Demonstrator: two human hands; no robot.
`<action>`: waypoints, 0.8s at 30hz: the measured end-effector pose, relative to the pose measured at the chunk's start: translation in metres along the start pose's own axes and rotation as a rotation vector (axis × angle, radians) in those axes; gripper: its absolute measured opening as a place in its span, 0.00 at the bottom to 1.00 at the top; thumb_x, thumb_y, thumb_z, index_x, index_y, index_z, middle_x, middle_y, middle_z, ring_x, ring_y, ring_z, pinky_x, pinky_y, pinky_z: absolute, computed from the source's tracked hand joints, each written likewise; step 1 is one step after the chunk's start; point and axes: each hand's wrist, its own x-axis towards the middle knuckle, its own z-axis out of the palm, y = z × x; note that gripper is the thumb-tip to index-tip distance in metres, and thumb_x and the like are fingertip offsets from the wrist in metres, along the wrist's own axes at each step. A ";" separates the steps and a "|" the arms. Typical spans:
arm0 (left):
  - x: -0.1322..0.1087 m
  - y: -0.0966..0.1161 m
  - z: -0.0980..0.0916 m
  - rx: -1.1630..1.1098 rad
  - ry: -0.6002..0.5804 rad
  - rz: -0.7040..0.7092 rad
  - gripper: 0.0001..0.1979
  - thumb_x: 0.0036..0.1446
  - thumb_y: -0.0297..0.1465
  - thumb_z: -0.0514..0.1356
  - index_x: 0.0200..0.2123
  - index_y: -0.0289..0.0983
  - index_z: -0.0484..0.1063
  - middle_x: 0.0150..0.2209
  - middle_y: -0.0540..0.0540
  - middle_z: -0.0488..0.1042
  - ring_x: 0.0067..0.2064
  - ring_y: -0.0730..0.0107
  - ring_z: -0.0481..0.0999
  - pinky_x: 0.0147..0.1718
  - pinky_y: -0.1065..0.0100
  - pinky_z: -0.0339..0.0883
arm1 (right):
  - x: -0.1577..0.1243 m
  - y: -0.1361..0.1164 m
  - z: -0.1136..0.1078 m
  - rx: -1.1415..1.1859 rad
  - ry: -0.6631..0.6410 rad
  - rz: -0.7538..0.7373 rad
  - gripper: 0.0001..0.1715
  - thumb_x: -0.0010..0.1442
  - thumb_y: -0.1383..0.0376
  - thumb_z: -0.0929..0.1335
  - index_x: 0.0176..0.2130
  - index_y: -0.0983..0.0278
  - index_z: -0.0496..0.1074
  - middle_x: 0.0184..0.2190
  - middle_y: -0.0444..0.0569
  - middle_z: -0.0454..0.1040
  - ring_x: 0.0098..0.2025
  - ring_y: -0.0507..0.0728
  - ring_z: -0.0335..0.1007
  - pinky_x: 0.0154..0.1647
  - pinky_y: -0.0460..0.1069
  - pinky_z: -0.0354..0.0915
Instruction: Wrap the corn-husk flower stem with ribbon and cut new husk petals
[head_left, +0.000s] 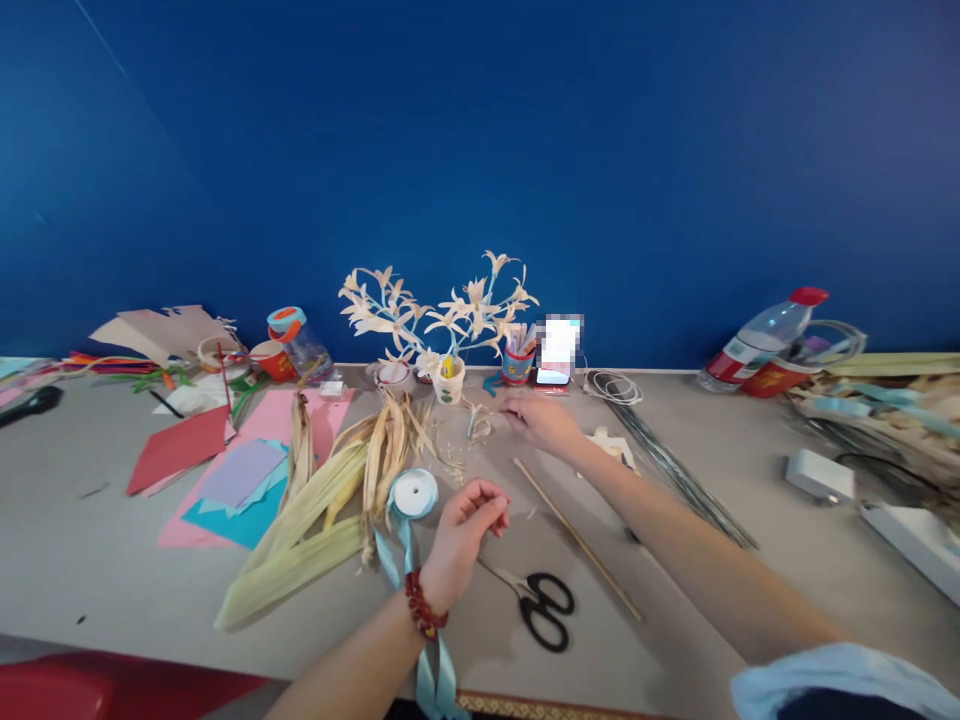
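Observation:
My left hand [466, 530] hovers over the front middle of the table, thumb and fingers curled together; anything inside them is hidden. Beside it are a roll of light blue ribbon [426, 493] and black-handled scissors [534, 582]. My right hand [541, 422] reaches to the table's middle, its fingertips closed together near a small curled husk piece with a pale blue stem [475, 424]. Whether the fingers pinch something small cannot be made out. Dried corn husks [307, 530] lie left of my hands. Behind stand husk flowers [476, 305] on blue stems in a white cup [449, 385].
A thin stick [577, 540] and a bundle of wires [682, 470] lie at the right. Coloured paper [244, 475] covers part of the left side. Along the blue wall stand a lit phone [559, 345], a pen cup [517, 366] and a tilted bottle [761, 345].

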 end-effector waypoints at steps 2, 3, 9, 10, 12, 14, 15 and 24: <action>0.000 0.001 0.000 0.021 0.000 0.016 0.07 0.54 0.34 0.61 0.31 0.36 0.71 0.24 0.50 0.69 0.27 0.73 0.66 0.29 0.71 0.59 | -0.027 -0.005 -0.004 0.054 0.025 0.013 0.16 0.66 0.65 0.60 0.46 0.64 0.74 0.44 0.53 0.77 0.43 0.58 0.72 0.42 0.49 0.63; 0.000 0.001 0.000 0.034 0.009 0.030 0.05 0.54 0.33 0.61 0.32 0.36 0.72 0.25 0.50 0.70 0.27 0.72 0.66 0.30 0.71 0.59 | -0.043 -0.010 -0.005 0.076 0.028 0.015 0.16 0.67 0.64 0.60 0.44 0.64 0.75 0.41 0.52 0.78 0.41 0.57 0.73 0.40 0.48 0.63; 0.001 0.002 -0.002 -0.026 0.106 0.141 0.05 0.51 0.28 0.55 0.25 0.38 0.68 0.23 0.50 0.68 0.26 0.71 0.65 0.29 0.69 0.59 | -0.145 -0.065 0.000 0.460 -0.125 -0.098 0.09 0.62 0.59 0.66 0.40 0.59 0.75 0.36 0.48 0.76 0.38 0.57 0.71 0.38 0.48 0.63; 0.001 0.002 -0.002 -0.047 0.109 0.144 0.05 0.52 0.29 0.55 0.25 0.38 0.67 0.23 0.50 0.67 0.25 0.70 0.65 0.28 0.69 0.59 | -0.158 -0.074 0.003 0.452 -0.132 -0.124 0.11 0.60 0.60 0.68 0.44 0.58 0.74 0.42 0.49 0.75 0.43 0.59 0.70 0.43 0.50 0.64; 0.002 0.003 0.000 -0.063 0.113 0.145 0.08 0.54 0.32 0.55 0.24 0.37 0.67 0.22 0.50 0.67 0.25 0.71 0.65 0.28 0.68 0.58 | -0.173 -0.087 0.013 0.378 -0.134 -0.137 0.17 0.58 0.62 0.69 0.48 0.58 0.72 0.48 0.51 0.73 0.49 0.62 0.67 0.50 0.53 0.62; 0.002 0.005 0.001 -0.077 0.139 0.159 0.12 0.56 0.34 0.55 0.22 0.37 0.66 0.21 0.51 0.66 0.24 0.72 0.64 0.28 0.69 0.58 | -0.177 -0.093 0.022 0.300 -0.130 -0.124 0.18 0.58 0.65 0.68 0.49 0.59 0.72 0.49 0.52 0.73 0.49 0.62 0.66 0.52 0.55 0.61; 0.003 0.007 0.002 -0.086 0.158 0.174 0.13 0.56 0.34 0.56 0.21 0.37 0.65 0.21 0.51 0.65 0.24 0.72 0.64 0.28 0.69 0.58 | -0.176 -0.095 0.027 0.268 -0.129 -0.116 0.18 0.57 0.66 0.68 0.49 0.60 0.72 0.48 0.52 0.73 0.49 0.62 0.65 0.51 0.55 0.61; -0.006 0.072 -0.023 -0.554 0.120 0.078 0.07 0.56 0.29 0.58 0.27 0.36 0.66 0.23 0.54 0.60 0.24 0.78 0.61 0.28 0.73 0.60 | -0.176 -0.094 0.039 0.104 -0.068 -0.056 0.15 0.55 0.70 0.66 0.43 0.61 0.73 0.41 0.51 0.74 0.44 0.63 0.66 0.46 0.56 0.62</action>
